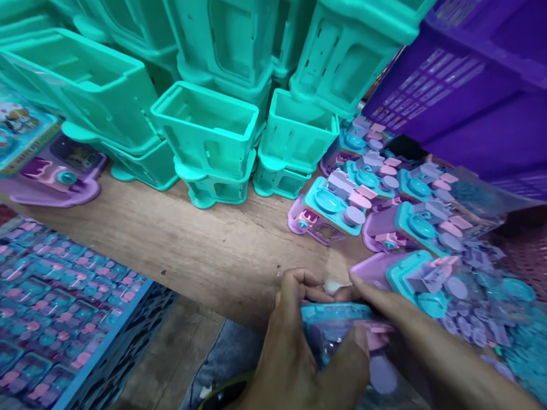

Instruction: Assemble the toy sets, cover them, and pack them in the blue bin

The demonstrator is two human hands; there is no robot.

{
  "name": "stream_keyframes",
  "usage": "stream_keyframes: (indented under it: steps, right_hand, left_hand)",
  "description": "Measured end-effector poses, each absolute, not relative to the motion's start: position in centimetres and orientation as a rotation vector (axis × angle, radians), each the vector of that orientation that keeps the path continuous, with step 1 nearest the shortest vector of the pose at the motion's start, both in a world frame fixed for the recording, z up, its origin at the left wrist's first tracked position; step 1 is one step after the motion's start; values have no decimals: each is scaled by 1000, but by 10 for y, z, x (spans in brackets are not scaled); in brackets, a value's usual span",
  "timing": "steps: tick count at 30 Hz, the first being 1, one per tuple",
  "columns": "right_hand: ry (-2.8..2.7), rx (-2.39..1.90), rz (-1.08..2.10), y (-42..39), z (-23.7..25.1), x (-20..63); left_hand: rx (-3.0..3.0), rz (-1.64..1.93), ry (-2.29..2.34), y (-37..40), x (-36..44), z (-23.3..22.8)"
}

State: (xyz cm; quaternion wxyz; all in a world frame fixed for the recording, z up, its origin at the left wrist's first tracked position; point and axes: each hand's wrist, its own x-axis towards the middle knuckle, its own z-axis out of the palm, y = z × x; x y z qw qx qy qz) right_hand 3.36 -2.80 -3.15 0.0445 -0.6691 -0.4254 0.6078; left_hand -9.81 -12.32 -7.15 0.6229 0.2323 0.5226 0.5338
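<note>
Near the table's front edge, both hands are closed around a small toy kitchen unit point(337, 310) with a turquoise top and pink and lilac pieces on it. Clear plastic seems to cover its top. My left hand point(290, 347) grips the near-left side, its thumb across the top and its fingers curled round the far edge. Fingers of my right hand point(384, 304) meet them at that far edge, where a small whitish bit point(333, 286) shows. The wrist and the unit's right side blur into shadow. Just beyond stands a similar toy unit point(376, 270).
Turquoise toy housings point(205, 119) are stacked along the back of the wooden table point(205, 239). Several assembled toy units point(329, 208) stand at right, beside loose lilac parts point(474, 324) and turquoise parts point(527, 341). A purple crate point(478, 114) rises behind. A blue crate point(123, 330) of packed sets sits lower left.
</note>
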Motion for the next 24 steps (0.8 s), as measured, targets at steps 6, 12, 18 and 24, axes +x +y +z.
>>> stream_keyframes:
  steps: [6,12,18,24]
  right_hand:
    - [-1266,-2096,1791,-26,-32,26]
    - [-1415,-2194,1554,-21,-32,11]
    - [-1482,-2123,1532,-25,-28,12]
    - [-1344,-1986,1629,-25,-49,37]
  left_hand:
    - [525,1238,1213,-122,-97,-71]
    - [531,1188,1174,-120,-103,-75]
    - [560,1287,1186,-122,-94,-84]
    - [669,1380,1223,-123,-92,-86]
